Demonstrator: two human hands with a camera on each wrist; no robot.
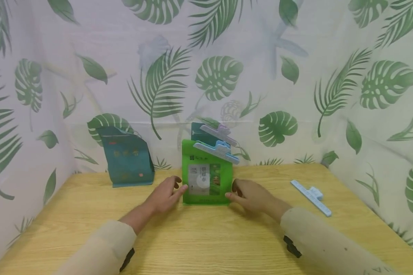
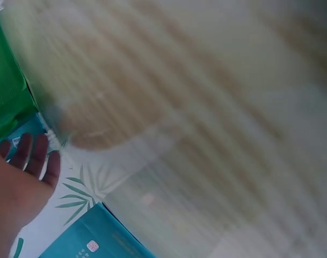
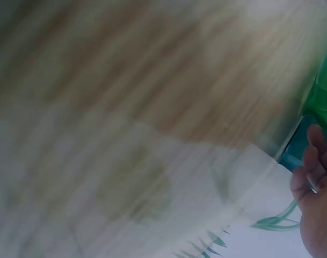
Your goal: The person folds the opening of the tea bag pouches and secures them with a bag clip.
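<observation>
A green bag [image 1: 199, 194] of what looks like tea stands upright on the table, with a light blue clip [image 1: 217, 151] aslant across its top. Behind it a dark teal bag [image 1: 197, 131] shows its upper part, with a purple clip [image 1: 220, 133] on it. At the green bag's lower left edge my left hand [image 1: 165, 194] touches it with the thumb, the other fingers loosely bent beside it. My right hand [image 1: 252, 194] rests its thumb on the lower right front edge, its fingers at the bag's side. Both wrist views show relaxed, slightly spread fingers near the green bag.
Another teal bag [image 1: 129, 162] stands at the back left, without a visible clip. On the right of the wooden table [image 1: 206, 240] lies a loose light blue clip [image 1: 311, 196]. Leaf-patterned cloth [image 1: 247, 49] closes off the back and sides. Much of both wrist views is blurred.
</observation>
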